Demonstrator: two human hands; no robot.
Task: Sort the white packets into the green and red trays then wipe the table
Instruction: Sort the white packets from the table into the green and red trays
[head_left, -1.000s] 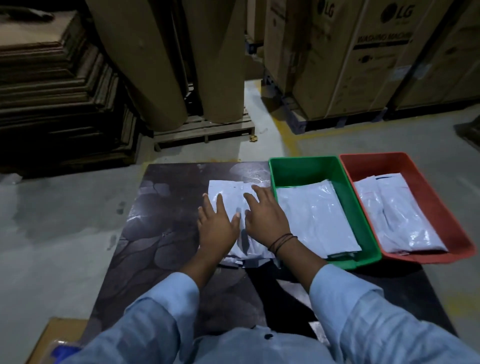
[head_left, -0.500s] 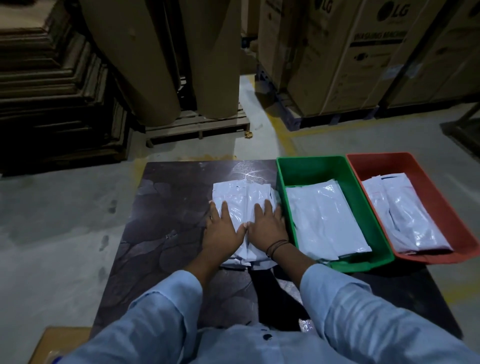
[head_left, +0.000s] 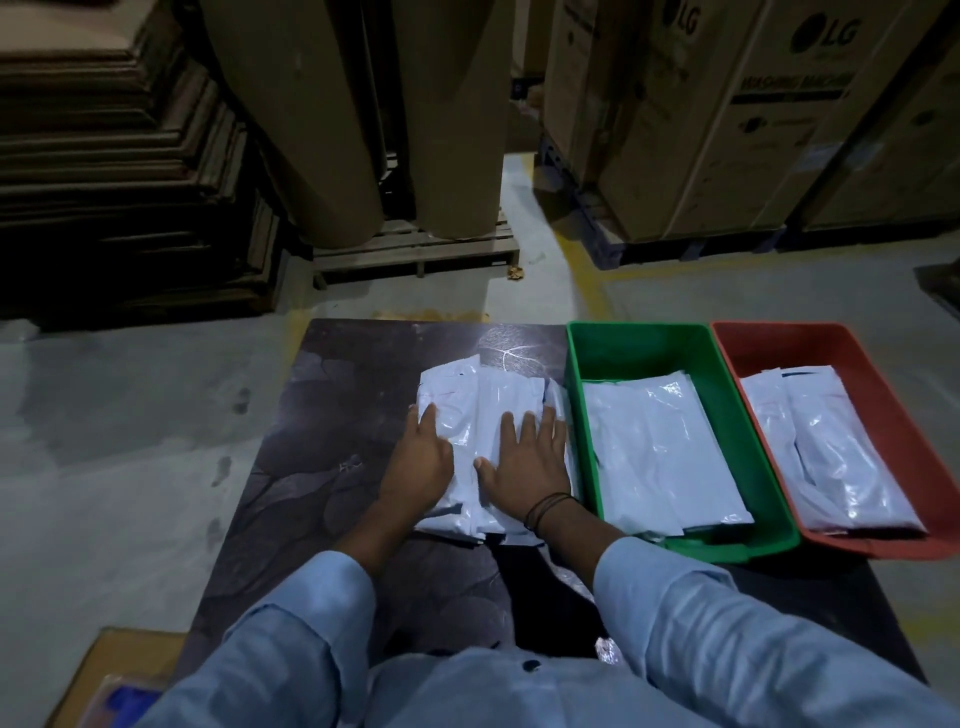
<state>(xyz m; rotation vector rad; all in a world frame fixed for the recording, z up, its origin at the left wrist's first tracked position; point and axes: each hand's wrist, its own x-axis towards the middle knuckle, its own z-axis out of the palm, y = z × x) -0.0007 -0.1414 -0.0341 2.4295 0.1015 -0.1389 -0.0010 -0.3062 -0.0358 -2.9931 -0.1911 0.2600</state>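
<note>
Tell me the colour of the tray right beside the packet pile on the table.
Green, seen in the head view; the red tray sits beyond it.

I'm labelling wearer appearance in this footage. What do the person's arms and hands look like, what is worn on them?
Both arms are in long light blue sleeves of a buttoned shirt, pushed back so the forearms are bare. The left hand is bare, with no ring or band visible. The right hand is bare too, and dark thin bands circle its wrist. No gloves.
</note>
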